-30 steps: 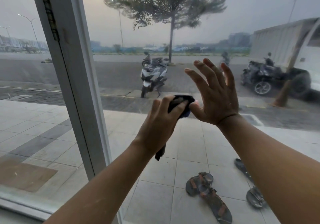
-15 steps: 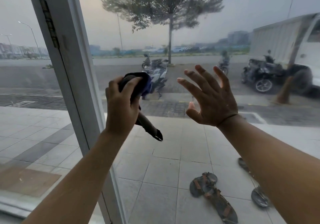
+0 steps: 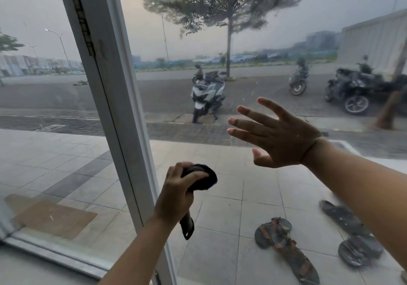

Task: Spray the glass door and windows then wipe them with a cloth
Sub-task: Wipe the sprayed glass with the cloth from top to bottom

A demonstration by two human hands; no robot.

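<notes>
A large glass pane (image 3: pixel 253 48) fills the view to the right of a white frame post (image 3: pixel 114 99). My left hand (image 3: pixel 176 194) grips a bunched dark cloth (image 3: pixel 204 179) low against the glass, close to the post; one end of the cloth hangs below my fist. My right hand (image 3: pixel 279 137) is raised with fingers spread and straight, palm toward the glass, higher and to the right of the cloth. It holds nothing. No spray bottle is in view.
A second glass pane (image 3: pixel 44 112) lies left of the post, which carries a hinge (image 3: pixel 83 24). Outside, sandals (image 3: pixel 284 242) lie on the tiled pavement, and scooters (image 3: pixel 207 93) stand by the road near a tree and a truck.
My left hand has swept the cloth from mid-height near the post down to the lower part of the pane. My right hand has stayed spread at the glass, tilting slightly leftward.
</notes>
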